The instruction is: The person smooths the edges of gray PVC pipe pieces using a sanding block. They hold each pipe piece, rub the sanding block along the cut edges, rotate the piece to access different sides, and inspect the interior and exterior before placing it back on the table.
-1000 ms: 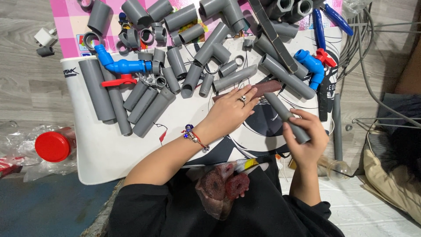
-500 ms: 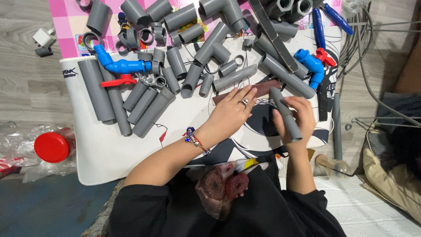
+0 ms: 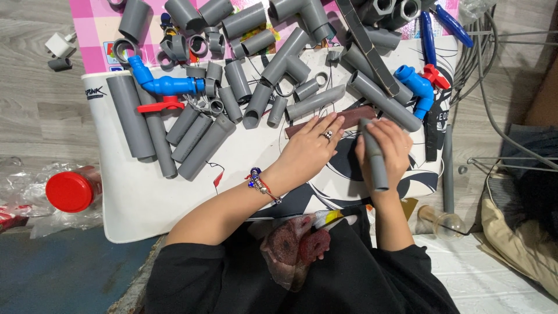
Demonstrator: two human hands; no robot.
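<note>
A short grey pipe (image 3: 375,156) stood nearly upright in the right hand (image 3: 385,152), fingers wrapped around it, over a white mat (image 3: 145,197) on the floor. The left hand (image 3: 308,152) lay flat, fingers spread, on a brown strip (image 3: 354,116). Loose grey pipes (image 3: 192,136) lay beyond. A firm grip, I judged, would keep the pipe steady.

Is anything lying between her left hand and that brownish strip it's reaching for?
Nothing visible. The left hand already lies flat with its fingertips on the brown strip, on the white mat. The right hand grips a grey pipe beside it, and the nearest loose pipes lie beyond the strip.
</note>
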